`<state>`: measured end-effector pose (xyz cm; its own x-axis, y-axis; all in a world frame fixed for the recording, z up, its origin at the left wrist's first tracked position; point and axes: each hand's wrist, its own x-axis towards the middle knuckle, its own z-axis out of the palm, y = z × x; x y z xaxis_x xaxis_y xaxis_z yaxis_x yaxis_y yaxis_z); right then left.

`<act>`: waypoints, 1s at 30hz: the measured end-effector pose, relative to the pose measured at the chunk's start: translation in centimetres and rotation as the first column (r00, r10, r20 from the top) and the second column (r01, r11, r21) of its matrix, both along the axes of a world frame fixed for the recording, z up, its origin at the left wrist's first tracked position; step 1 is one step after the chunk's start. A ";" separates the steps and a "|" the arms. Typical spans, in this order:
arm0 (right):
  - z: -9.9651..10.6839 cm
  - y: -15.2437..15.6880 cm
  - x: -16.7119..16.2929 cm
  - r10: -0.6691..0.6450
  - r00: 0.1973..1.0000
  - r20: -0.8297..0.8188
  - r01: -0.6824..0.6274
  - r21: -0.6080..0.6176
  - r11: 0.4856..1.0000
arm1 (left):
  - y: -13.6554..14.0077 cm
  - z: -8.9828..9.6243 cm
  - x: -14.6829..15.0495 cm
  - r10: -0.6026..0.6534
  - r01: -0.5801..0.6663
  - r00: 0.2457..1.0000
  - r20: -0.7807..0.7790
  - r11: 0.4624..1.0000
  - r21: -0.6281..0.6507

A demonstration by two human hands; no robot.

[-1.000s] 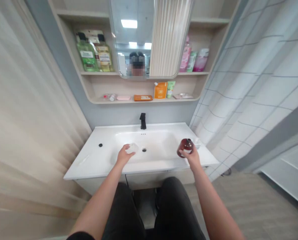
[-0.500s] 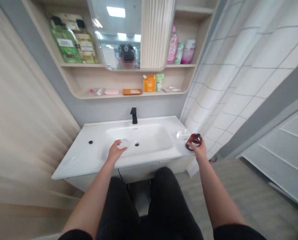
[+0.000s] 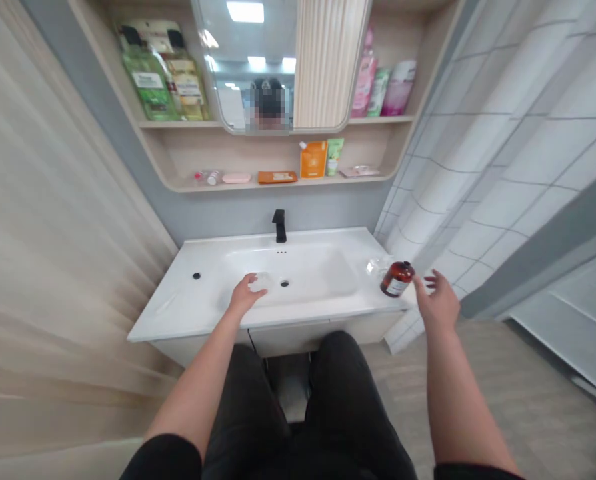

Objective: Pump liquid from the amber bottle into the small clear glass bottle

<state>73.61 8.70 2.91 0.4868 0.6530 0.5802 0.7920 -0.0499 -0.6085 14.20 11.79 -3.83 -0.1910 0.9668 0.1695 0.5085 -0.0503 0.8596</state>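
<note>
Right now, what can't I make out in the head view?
Label on the brown bottle: head view, print too small.
Clear thing in the left hand: head view, outline lost against the white basin.
Clear item beside the bottle: head view, too blurred to name.
Wall shelf top: head view, cut by upper edge.

Glossy bottle (image 3: 398,279), smooth basin (image 3: 323,275), matt faucet (image 3: 280,227)

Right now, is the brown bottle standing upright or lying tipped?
Upright: the brown bottle rests on its base on the white counter, dark neck pointing up, beside the open right hand.
</note>
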 end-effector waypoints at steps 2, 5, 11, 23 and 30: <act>1.0 -1.4 -1.2 -0.129 0.991 0.015 0.128 0.075 0.989 | 0.0 0.2 0.1 0.007 -0.007 1.000 0.011 1.000 0.002; 1.3 -2.4 -6.5 0.037 0.999 0.040 -0.035 -0.035 0.999 | 0.2 0.3 0.1 0.020 -0.020 0.999 0.036 1.000 -0.002; -1.6 0.7 -24.3 0.696 0.718 -0.022 -0.662 -0.329 0.673 | 0.3 -0.2 0.0 0.011 -0.015 0.996 0.090 0.999 0.051; -8.5 8.0 -35.2 0.749 0.081 -0.658 -0.973 0.111 0.203 | 0.9 -1.8 -0.1 -0.371 0.347 0.859 0.352 0.929 0.132; -9.4 8.7 -35.0 0.748 0.175 -0.641 -0.960 0.057 0.273 | -0.3 0.4 0.2 -0.284 0.262 0.941 0.184 0.956 0.133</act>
